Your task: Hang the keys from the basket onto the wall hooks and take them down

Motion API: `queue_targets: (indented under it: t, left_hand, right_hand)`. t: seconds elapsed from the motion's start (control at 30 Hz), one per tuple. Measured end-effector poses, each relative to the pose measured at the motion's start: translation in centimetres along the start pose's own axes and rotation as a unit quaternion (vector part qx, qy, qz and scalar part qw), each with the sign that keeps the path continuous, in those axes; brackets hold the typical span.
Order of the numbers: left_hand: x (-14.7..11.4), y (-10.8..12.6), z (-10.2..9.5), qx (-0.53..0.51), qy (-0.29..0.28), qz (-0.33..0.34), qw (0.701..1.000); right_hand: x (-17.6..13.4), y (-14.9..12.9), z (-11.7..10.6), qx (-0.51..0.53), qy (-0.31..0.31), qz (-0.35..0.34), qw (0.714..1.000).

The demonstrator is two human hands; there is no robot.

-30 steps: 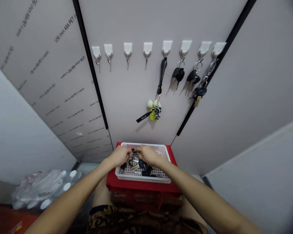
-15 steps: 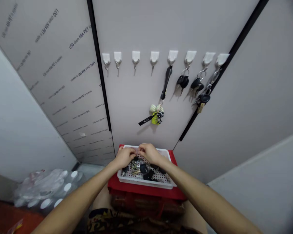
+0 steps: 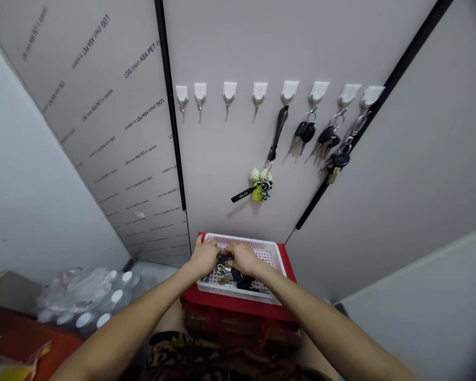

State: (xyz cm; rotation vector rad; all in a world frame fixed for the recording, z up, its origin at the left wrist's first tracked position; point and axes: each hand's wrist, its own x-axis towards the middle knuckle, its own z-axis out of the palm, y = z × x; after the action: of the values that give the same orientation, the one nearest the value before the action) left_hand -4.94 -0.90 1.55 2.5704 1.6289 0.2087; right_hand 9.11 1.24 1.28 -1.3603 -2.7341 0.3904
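Both hands meet inside a white perforated plastic basket (image 3: 275, 259), around a bunch of keys (image 3: 223, 260). My left hand (image 3: 204, 258) comes in from the left side, its fingers curled at the bunch and its thumb toward the back rim. From the right, my right hand (image 3: 241, 259) bends its fingers down onto the same keys; its fingertips are partly hidden. More dark keys (image 3: 244, 281) lie in the basket below my right hand, with a brass-coloured key (image 3: 226, 279) beside them.
Above, white hooks (image 3: 259, 91) line the wall panel. From those on the right hang a black strap (image 3: 278, 132) with a green charm (image 3: 257, 191) and several key bunches (image 3: 304, 131). A red box (image 3: 238, 307) supports the basket. Wrapped bottles (image 3: 85, 319) stand left.
My hands have lowered slightly into the basket and closed around a bunch of keys. My head view has shifted a little, so the wall hooks appear farther right.
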Motion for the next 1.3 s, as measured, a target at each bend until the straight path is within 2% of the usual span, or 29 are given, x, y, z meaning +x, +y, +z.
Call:
queue_targets:
  t: [0.2, 0.27, 0.33, 0.4, 0.5, 0.57, 0.63, 0.77, 0.9, 1.0, 1.07, 1.17, 1.3]
  left_hand:
    - [0.1, 0.0, 0.1, -0.031, -0.014, -0.002, 0.999]
    - [0.2, -0.1, 0.0, -0.076, -0.012, -0.003, 0.997]
    - [0.5, -0.4, -0.6, -0.170, -0.008, -0.024, 0.985]
    - [1.2, -0.8, -1.7, -0.305, 0.003, -0.052, 0.951]
    - [2.4, -1.2, -4.3, -0.484, 0.038, -0.063, 0.872]
    - [3.2, -1.2, -6.3, -0.549, 0.066, -0.053, 0.832]
    - [4.1, -1.0, -8.4, -0.586, 0.092, -0.046, 0.804]
    - [6.4, -0.3, -13.2, -0.609, 0.159, -0.027, 0.776]
    - [9.3, 1.0, -18.8, -0.601, 0.237, -0.007, 0.763]
    - [11.5, 2.1, -22.2, -0.597, 0.280, -0.021, 0.751]
    - [13.0, 2.8, -23.4, -0.584, 0.308, -0.058, 0.749]
    - [14.9, 3.5, -24.1, -0.560, 0.343, -0.112, 0.745]
    - [15.9, 3.7, -23.9, -0.549, 0.352, -0.127, 0.748]
  right_hand:
    - [-0.2, 0.4, 0.1, -0.001, 0.024, -0.075, 0.997]
    - [-0.1, 0.3, -0.3, 0.024, 0.048, -0.074, 0.996]
    - [0.3, -0.1, -1.4, 0.082, 0.077, -0.053, 0.992]
    - [0.8, -0.4, -3.3, 0.164, 0.089, -0.020, 0.982]
    - [1.5, -0.9, -6.9, 0.289, 0.083, 0.014, 0.953]
    - [1.9, -1.1, -9.3, 0.350, 0.094, 0.021, 0.932]
    - [2.1, -1.3, -11.5, 0.386, 0.121, 0.014, 0.914]
    - [2.8, -1.7, -15.9, 0.427, 0.212, 0.000, 0.879]
    - [3.7, -2.2, -20.9, 0.432, 0.347, -0.007, 0.833]
    - [4.5, -2.2, -24.2, 0.417, 0.435, -0.012, 0.798]
    - [5.1, -1.9, -25.7, 0.384, 0.481, -0.001, 0.788]
    - [5.9, -1.4, -26.9, 0.309, 0.525, 0.037, 0.792]
    - [6.5, -1.1, -27.0, 0.245, 0.518, 0.077, 0.816]
